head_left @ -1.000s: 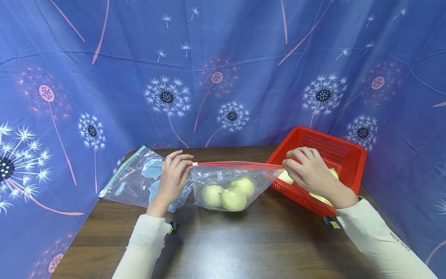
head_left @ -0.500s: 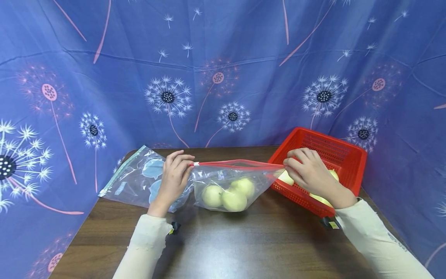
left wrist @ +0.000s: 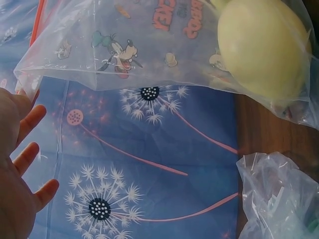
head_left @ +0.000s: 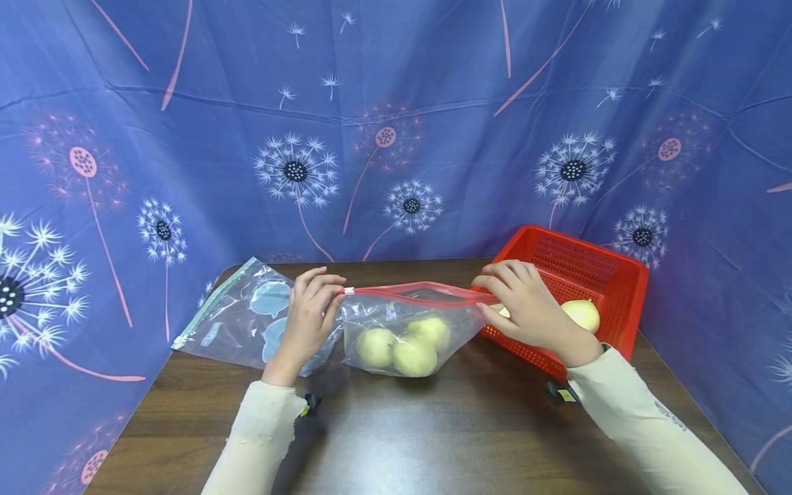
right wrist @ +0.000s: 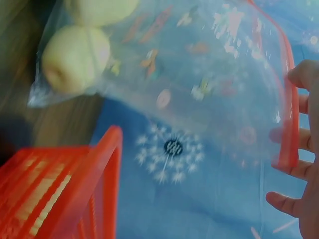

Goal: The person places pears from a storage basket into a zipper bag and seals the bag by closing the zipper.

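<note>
The left hand (head_left: pixel 304 322) and right hand (head_left: pixel 524 308) pinched, fingers (head_left: pixel 322 282) nearly together, opposite ends of the gaping red-zip bag (head_left: pixel 459 323) between them over the tabletop (head_left: pixel 421 440); a slipping grip could have spilled the pale-green fruits (head_left: pixel 414 355).
</note>
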`<state>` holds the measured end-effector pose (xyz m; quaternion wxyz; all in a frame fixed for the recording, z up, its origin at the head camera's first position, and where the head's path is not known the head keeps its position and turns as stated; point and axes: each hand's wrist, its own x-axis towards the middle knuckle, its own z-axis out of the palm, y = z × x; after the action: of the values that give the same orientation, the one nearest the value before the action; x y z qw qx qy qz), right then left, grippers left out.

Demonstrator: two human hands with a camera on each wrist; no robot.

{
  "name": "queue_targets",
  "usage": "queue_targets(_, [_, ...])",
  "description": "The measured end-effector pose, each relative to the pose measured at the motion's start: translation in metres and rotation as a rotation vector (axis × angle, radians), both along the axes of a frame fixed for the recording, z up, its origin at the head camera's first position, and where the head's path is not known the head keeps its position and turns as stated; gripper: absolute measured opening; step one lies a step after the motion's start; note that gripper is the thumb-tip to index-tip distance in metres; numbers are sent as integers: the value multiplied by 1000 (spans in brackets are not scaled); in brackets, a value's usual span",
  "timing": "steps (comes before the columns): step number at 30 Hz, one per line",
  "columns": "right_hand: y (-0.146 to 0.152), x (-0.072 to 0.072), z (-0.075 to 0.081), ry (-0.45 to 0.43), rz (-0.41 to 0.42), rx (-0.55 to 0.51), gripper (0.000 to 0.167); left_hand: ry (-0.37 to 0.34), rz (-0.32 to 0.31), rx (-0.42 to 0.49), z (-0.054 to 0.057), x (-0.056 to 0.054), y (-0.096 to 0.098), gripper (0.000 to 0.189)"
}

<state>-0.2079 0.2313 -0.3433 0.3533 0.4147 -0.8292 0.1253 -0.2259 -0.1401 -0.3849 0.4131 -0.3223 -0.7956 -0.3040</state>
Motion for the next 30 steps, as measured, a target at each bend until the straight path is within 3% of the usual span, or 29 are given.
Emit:
queue_targets(10, [-44,-7,5,70,75,24,46,16,-2,-4,-1,1,3,10])
queue_targets(21, [-88,-18,3,132,119,42,33,11,-8,-19,0,1,5,6])
queue_targets(30, [-118,-27,0,64,116,75,20,4,-11,-17,-2,2,7,7])
